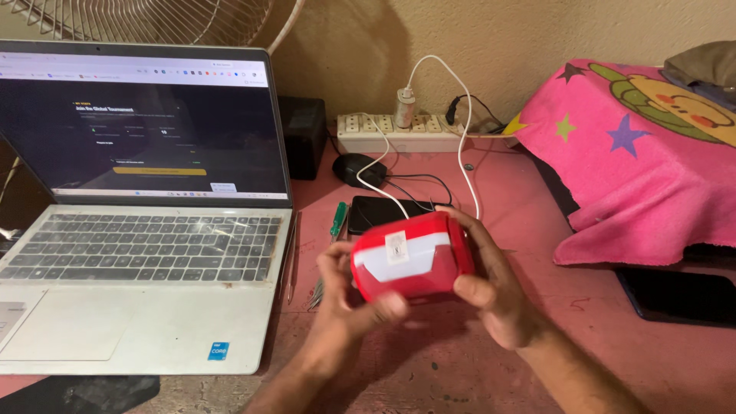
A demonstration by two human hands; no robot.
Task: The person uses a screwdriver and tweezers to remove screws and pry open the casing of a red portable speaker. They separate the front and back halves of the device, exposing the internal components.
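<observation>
Both my hands hold a small red box-shaped device point(410, 261) with a white band and a small sticker on its upturned face. My left hand point(345, 295) grips its left end, thumb along the lower edge. My right hand point(491, 287) wraps its right end from behind, thumb on the front. The device is blurred and held just above the pink table point(460, 360). Behind it lies a dark phone point(379, 212) on a white charging cable point(464, 146).
An open silver laptop point(138, 253) with a lit screen fills the left. A green-handled screwdriver point(338, 218), black mouse point(359, 169), white power strip point(399, 132) and a black box point(303, 136) lie behind. A pink patterned cloth point(636, 161) covers something at right; a dark tablet point(678, 295) lies below it.
</observation>
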